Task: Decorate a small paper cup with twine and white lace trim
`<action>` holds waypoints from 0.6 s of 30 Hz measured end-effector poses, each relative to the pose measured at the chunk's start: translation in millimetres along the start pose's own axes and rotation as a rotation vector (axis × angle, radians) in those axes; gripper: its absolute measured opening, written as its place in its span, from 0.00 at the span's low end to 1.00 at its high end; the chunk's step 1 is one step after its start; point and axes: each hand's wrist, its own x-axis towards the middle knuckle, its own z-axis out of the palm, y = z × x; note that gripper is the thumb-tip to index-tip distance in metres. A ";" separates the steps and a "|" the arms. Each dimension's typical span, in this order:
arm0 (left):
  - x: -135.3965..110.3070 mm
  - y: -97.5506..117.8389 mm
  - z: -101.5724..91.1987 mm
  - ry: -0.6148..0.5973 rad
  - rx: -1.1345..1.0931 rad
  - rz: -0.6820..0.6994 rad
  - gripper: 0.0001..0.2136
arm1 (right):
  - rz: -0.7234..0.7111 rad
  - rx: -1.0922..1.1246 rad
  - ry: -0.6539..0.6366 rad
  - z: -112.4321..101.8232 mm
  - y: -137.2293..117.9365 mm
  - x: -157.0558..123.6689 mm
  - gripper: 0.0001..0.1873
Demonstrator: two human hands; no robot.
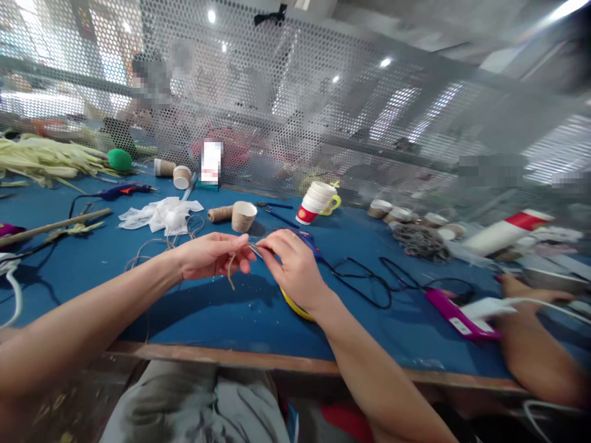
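My left hand [215, 255] pinches a piece of brown twine [231, 275], whose short end hangs below the fingers. Close against it, my right hand [290, 261] is closed around a slim metal tool [253, 247]; its tip meets the left fingertips, and its exact kind is hidden by the fingers. More thin twine [138, 253] loops over the table behind my left wrist. Just beyond the hands stand a twine-wrapped cup [244, 216] and a spool of twine [220, 214]. A yellow ring [295, 306], perhaps a tape roll, lies partly under my right wrist.
The blue table [198, 314] also bears a white cloth [164, 214], a glue gun [122, 191], stacked paper cups [316, 202], pliers [279, 212] and a purple power strip [459, 315] with black cable. A perforated metal screen [277, 92] rises behind. Another person's arm [530, 332] rests at right.
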 end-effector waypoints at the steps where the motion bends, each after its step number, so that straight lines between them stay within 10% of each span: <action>1: -0.5 1.2 -0.9 0.000 -0.011 0.018 0.15 | 0.043 0.008 0.009 -0.2 1.2 -0.3 0.06; 18: 2.4 -4.5 -0.8 -0.051 -0.116 0.180 0.08 | 0.168 0.119 0.100 6.1 -6.8 -3.1 0.06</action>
